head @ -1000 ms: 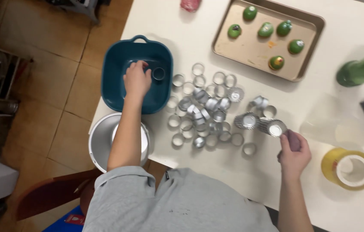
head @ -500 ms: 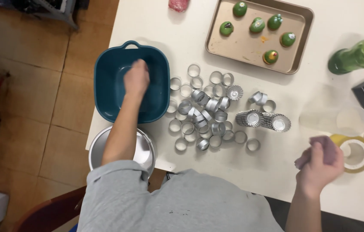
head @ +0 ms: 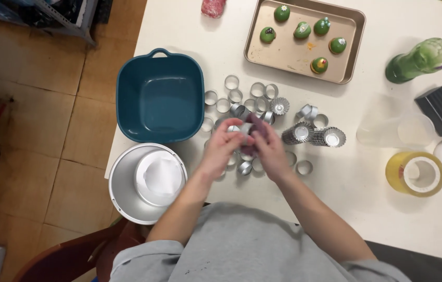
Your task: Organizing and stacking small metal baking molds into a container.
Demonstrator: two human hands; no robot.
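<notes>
From the head view: left hand and right hand meeting over the white table, left grip clenched on a small metal ring mould, right grip grasping a purplish cloth pressed against it. Beneath and beyond, a scatter of loose metal rings and fluted tins. Just left, an empty teal tub; below it, a silver pan at the table edge. Farther off, a baking tray with green pieces, a yellow tape roll.
</notes>
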